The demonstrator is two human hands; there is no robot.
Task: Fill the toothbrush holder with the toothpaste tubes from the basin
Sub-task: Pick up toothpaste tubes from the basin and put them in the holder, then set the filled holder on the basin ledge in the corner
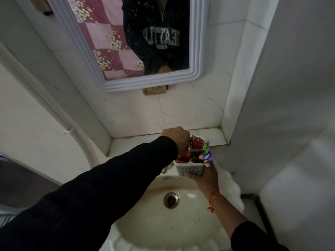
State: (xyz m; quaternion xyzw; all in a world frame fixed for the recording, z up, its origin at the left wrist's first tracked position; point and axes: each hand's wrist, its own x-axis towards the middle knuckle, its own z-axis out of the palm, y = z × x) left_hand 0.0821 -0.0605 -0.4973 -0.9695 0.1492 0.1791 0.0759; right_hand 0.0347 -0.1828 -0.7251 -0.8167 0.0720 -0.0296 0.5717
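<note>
Left hand reaches over the holder's left side, fingers curled down into or at a compartment; whether they pinch a tube or have let go, cannot tell, the knuckles hide it. Toothbrush holder, white perforated plastic, square with divided compartments, is held above the basin's back edge. Red toothpaste tubes stand in the rear compartment, more red in the left one. Purple-green flower decoration sits on the right corner. Right hand cups the holder from below, fingers wrapped on its base.

Basin, glossy cream ceramic, round metal drain; no tubes visible in it.

Risks: the holder is propped only on the palm, so a downward push from the left hand could tip it and spill tubes into the basin. Crowded compartments could jam a tube.
</note>
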